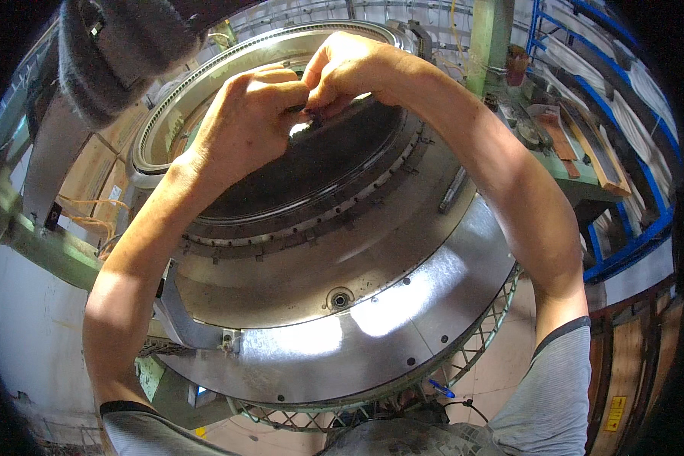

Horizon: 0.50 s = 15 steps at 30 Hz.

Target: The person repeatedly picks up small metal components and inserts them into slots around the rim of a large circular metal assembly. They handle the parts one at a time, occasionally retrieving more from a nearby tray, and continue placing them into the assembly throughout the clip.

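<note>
Both my hands are raised over the middle of a large round metal machine (372, 304). My left hand (251, 114) and my right hand (342, 68) are pressed together, fingers pinched around a small dark part (311, 114) just above the machine's dark inner ring (319, 163). The part is mostly hidden by my fingers, so I cannot tell its shape. A toothed upper ring (205, 72) curves behind my hands.
A shiny steel outer plate (403, 319) with bolt holes rims the machine, with a wire lattice (479, 342) below it. A green post (488, 45) and a green bench with tools (555, 144) stand at the right. Blue racking (623, 243) lies beyond. A dusty grey cylinder (114, 53) hangs upper left.
</note>
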### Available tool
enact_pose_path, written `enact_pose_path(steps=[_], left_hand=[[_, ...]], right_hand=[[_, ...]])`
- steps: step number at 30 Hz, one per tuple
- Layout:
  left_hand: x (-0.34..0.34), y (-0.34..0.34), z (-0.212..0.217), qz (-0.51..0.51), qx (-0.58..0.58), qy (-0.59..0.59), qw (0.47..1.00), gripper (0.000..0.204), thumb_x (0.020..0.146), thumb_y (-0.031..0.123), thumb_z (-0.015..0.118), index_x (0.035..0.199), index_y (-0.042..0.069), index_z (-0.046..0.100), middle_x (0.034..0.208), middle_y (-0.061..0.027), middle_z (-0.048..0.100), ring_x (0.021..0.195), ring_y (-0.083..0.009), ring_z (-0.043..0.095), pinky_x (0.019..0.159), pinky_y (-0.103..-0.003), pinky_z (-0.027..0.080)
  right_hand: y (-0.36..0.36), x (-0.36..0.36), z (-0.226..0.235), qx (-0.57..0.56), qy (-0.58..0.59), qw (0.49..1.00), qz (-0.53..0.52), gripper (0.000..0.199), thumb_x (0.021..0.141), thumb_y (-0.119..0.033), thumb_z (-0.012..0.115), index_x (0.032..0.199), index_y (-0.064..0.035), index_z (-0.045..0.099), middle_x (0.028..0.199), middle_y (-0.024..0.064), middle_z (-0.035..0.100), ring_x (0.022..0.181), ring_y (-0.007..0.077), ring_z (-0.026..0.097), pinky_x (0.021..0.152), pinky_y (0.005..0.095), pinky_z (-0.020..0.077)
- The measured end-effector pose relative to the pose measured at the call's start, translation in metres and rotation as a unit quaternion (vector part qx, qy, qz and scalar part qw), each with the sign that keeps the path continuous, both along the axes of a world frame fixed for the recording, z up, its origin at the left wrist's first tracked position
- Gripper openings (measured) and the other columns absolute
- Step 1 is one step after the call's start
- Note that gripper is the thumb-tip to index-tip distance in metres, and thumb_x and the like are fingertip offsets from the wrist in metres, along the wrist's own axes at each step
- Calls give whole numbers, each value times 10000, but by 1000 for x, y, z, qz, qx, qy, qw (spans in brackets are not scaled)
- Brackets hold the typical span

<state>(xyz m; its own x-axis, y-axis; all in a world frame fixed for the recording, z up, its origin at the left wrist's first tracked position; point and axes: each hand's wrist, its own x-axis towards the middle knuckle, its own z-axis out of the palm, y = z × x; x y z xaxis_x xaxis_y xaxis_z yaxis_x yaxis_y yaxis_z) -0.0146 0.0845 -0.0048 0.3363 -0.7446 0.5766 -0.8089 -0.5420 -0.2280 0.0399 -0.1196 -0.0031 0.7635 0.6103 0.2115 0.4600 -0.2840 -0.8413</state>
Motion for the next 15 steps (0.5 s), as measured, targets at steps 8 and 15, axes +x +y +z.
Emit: enact_pose_path(steps=[8,15], left_hand=[[4,-3,0,-15,0,7,1000,138,761,-20,730,839,17,621,817,-151,609,825,-376,658,726,-452,533],[5,-6,1,-21,5,7,1000,152,749,-28,731,851,9,625,827,-167,614,828,-383,659,736,-452,534]], right_hand=[[0,2,0,2,13,1000,-17,178,816,8,780,991,39,787,860,114,762,763,181,745,733,288,635],[-5,5,0,-4,9,1000,9,167,803,15,765,966,46,782,865,126,763,770,187,747,728,289,631]])
